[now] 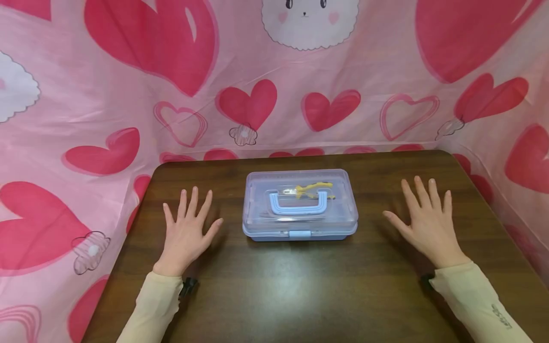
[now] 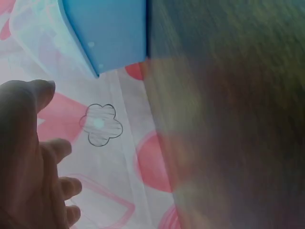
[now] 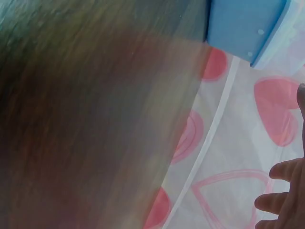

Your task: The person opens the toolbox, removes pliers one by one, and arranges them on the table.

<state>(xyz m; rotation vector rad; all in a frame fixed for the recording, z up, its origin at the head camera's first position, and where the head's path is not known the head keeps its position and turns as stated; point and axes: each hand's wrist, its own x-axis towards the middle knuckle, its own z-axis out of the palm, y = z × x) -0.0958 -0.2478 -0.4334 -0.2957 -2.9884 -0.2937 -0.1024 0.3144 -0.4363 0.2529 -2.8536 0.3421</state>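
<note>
Left hand (image 1: 184,236) at the frame's left and right hand (image 1: 429,226) at its right are spread wide, holding nothing, either side of the closed box (image 1: 300,223) at centre, pliers (image 1: 300,190) inside, so handling looks unstarted or finished, which one unclear.

Bare table (image 1: 274,286) gave passage on both sides of the box (image 1: 300,221), towards left hand (image 1: 185,234) and right hand (image 1: 429,231), while cloth (image 1: 287,71) (heart-printed) walled off the far edge.
</note>
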